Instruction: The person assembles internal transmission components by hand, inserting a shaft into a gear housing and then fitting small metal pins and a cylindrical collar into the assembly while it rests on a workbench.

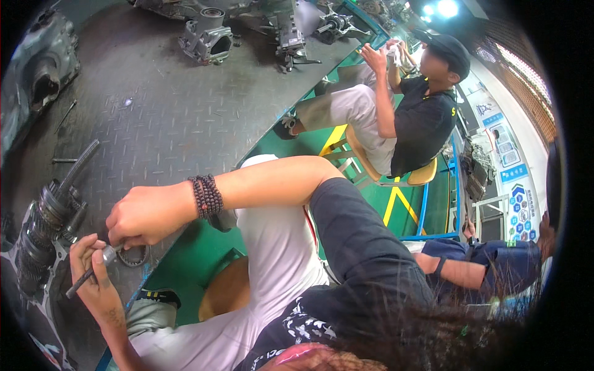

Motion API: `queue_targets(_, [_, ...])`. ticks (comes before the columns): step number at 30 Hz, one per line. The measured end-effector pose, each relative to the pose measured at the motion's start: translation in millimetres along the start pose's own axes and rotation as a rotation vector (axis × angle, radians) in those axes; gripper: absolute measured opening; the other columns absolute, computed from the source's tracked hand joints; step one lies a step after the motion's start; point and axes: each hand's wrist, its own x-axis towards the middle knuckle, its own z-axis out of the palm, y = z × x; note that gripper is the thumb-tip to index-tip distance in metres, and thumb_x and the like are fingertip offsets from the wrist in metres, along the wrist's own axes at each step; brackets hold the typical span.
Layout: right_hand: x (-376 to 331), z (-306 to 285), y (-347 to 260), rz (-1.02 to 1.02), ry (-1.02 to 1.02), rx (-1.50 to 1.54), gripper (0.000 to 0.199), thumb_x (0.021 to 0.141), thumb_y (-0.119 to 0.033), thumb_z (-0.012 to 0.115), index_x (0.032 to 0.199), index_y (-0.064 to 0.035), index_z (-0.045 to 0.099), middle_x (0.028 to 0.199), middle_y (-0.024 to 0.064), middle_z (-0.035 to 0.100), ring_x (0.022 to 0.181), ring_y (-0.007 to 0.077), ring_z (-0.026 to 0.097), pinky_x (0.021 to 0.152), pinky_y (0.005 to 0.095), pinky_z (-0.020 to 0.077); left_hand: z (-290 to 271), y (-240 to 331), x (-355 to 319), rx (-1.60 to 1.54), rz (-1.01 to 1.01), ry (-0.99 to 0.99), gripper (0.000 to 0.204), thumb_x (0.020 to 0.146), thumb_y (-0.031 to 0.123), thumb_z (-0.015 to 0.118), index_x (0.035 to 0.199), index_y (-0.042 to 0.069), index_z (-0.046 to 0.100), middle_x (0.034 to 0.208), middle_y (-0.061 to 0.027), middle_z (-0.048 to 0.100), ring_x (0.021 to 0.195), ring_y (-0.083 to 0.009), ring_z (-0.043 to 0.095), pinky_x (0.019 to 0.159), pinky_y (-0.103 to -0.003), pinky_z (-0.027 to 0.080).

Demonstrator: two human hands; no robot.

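My left hand (pixel 93 272) has its fingers closed around a short dark metal rod (pixel 80 284) with a wider, silvery round end (pixel 110 254). My right hand (pixel 148 213), with a beaded bracelet (pixel 206 196) on the wrist, reaches across from the right. Its fingertips pinch at the silvery end, though the fingers partly hide the grip. Just beyond that end, a toothed metal ring (pixel 133 263) lies near the table edge. To the left of both hands stands a gear shaft assembly (pixel 46 229) with stacked gears on a grey casing.
The dark tread-plate table (pixel 167 117) carries a large casting (pixel 43 80) at far left, a thin bolt (pixel 65 116), and housings (pixel 207 43) at the back. A seated co-worker (pixel 427 105) handles something pale along the table; another person (pixel 489 266) is at right. A wooden stool (pixel 226 290) stands below.
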Motion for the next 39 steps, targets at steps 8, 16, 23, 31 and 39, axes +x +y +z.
queue_targets(8, [5,9,-6,-0.005,0.002,0.099,0.020,0.091,-0.023,0.074,0.097,-0.0044,0.073,0.094,0.0124,0.071,0.095,0.0366,0.070,0.078,0.0492,0.0570,4,-5,-1,0.199,0.029,-0.067,0.010,0.104,0.004,0.065,0.110,-0.003,0.061,0.087,-0.0030,0.060,0.079,-0.0124,0.056,0.074,-0.027,0.047])
queue_targets(16, [7,12,-9,0.145,0.075,0.184,0.016,0.088,-0.014,0.071,0.095,0.0004,0.072,0.090,0.0198,0.071,0.088,0.0426,0.069,0.075,0.0523,0.0556,6,-8,-4,0.206,0.072,0.050,0.016,0.105,0.006,0.065,0.117,-0.003,0.060,0.104,-0.0074,0.062,0.094,-0.0139,0.059,0.085,-0.029,0.048])
queue_targets(23, [9,22,-3,0.140,0.183,0.237,0.016,0.087,-0.013,0.073,0.095,0.0007,0.073,0.087,0.0213,0.073,0.085,0.0434,0.069,0.074,0.0512,0.0555,-7,-33,2,0.665,0.524,0.004,0.028,0.106,0.007,0.062,0.131,-0.005,0.061,0.122,-0.0132,0.069,0.114,-0.0201,0.064,0.101,-0.035,0.050])
queue_targets(31, [7,29,7,0.113,0.252,0.268,0.017,0.085,-0.013,0.075,0.099,-0.0032,0.078,0.090,0.0163,0.078,0.087,0.0374,0.074,0.077,0.0467,0.0579,-7,-39,-8,0.084,-0.176,0.171,0.023,0.108,0.004,0.061,0.127,-0.007,0.057,0.127,-0.0190,0.069,0.120,-0.0254,0.066,0.107,-0.037,0.052])
queue_targets(39, [4,38,6,0.131,0.212,0.270,0.015,0.087,-0.025,0.074,0.086,-0.0118,0.081,0.082,0.0120,0.077,0.081,0.0340,0.074,0.071,0.0469,0.0569,9,-18,-7,0.334,0.049,0.104,0.020,0.106,0.004,0.064,0.123,-0.006,0.066,0.126,-0.0164,0.070,0.114,-0.0247,0.067,0.102,-0.037,0.054])
